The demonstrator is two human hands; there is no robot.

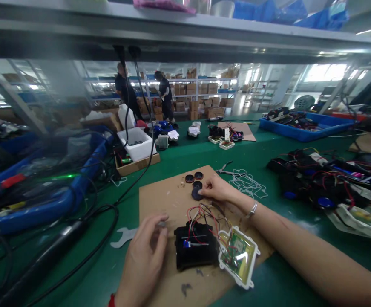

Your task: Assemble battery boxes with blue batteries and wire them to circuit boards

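Note:
My right hand [215,188] pinches the edge of a black round disc [196,195] over the cardboard sheet [159,192]. Touching or very near that disc is another black disc [197,184], and two black ring-like parts [189,178] lie just behind. Beside the black plastic housing [194,251], my left hand [148,253] rests with curved fingers and a gap between thumb and forefinger; it appears to hold nothing. Red, black and yellow wires run from the housing to a green circuit board in a white frame [239,256] on its right.
An open-end wrench [123,237] lies left of the cardboard. Pliers [224,169] and tangled white cords [247,183] are behind my right wrist. Wired black units [329,175] crowd the right. Blue bins [306,132] stand on both sides, and a shelf [185,32] spans overhead. Two people are far back.

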